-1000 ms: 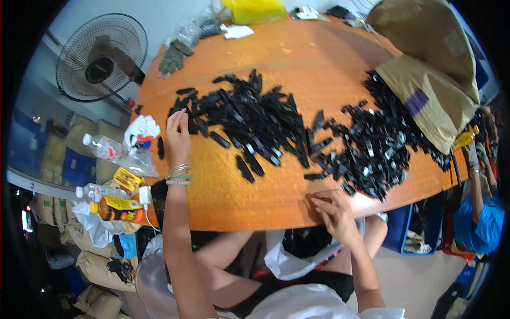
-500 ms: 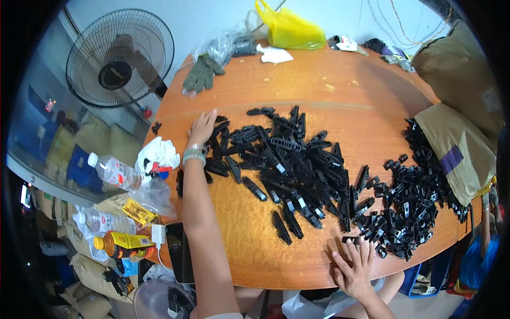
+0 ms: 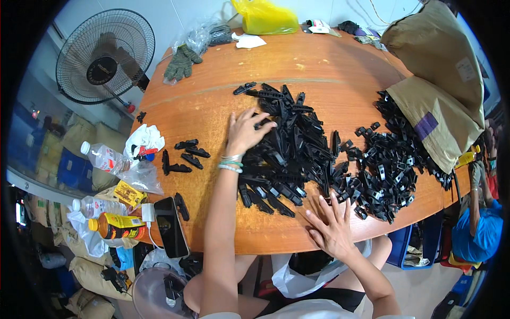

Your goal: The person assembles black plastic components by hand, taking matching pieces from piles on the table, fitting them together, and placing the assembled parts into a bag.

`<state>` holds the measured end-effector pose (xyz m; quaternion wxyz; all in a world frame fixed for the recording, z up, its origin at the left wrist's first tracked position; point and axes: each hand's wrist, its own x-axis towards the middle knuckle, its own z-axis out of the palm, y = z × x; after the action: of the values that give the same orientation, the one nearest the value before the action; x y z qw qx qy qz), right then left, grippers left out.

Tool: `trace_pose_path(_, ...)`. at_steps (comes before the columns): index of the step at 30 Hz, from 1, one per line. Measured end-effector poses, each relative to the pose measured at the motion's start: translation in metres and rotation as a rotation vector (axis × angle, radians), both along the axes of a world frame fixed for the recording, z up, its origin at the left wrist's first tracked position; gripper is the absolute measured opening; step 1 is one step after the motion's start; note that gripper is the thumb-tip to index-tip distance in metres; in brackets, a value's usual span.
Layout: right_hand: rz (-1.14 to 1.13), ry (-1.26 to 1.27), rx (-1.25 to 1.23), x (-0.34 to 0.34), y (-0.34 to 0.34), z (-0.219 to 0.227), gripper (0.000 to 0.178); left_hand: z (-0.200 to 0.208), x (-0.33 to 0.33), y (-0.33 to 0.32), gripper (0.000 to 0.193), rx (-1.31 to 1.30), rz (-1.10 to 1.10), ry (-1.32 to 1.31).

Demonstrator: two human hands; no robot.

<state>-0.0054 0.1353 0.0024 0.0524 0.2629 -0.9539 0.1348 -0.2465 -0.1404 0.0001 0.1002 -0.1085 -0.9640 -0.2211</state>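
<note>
A loose heap of long black plastic parts [image 3: 295, 133] lies on the middle of the wooden table [image 3: 297, 234]. My left hand [image 3: 247, 130] rests against the heap's left side, fingers spread and thumb toward the parts. At the near edge, my right hand [image 3: 333, 227] lies with its fingers apart, the tips by the end of one long part. Right of the heap is a pile of small black clips [image 3: 385, 175], some with a silvery face. Several black parts [image 3: 192, 151] lie apart, left of my left forearm.
A brown paper sack [image 3: 438, 122] stands at the right over the clip pile. To the left are a fan [image 3: 103, 58], bottles [image 3: 106, 158] and a phone [image 3: 171, 227]. A yellow bag [image 3: 268, 17] and a grey glove [image 3: 182, 63] lie far back. A person [image 3: 478, 228] works at the right.
My left hand has swept rightward into the heap, bunching the long parts and leaving several behind at the left. The view has shifted; my right hand stays near the front edge.
</note>
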Motion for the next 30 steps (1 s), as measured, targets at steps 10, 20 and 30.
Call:
trace_pose_path(10,0.077,0.009,-0.012,0.003,0.008,0.002,0.065,0.013,0.044,0.032,0.04,0.358,-0.064,0.16)
trace_pose_path(20,0.07,0.026,-0.033,0.002,0.005,0.0,0.065,-0.01,0.09,-0.118,0.051,-0.227,0.584,-0.088)
trace_pose_path(30,0.022,0.114,-0.198,0.004,0.006,-0.002,0.059,-0.002,0.165,-0.026,0.03,-0.077,0.431,0.533)
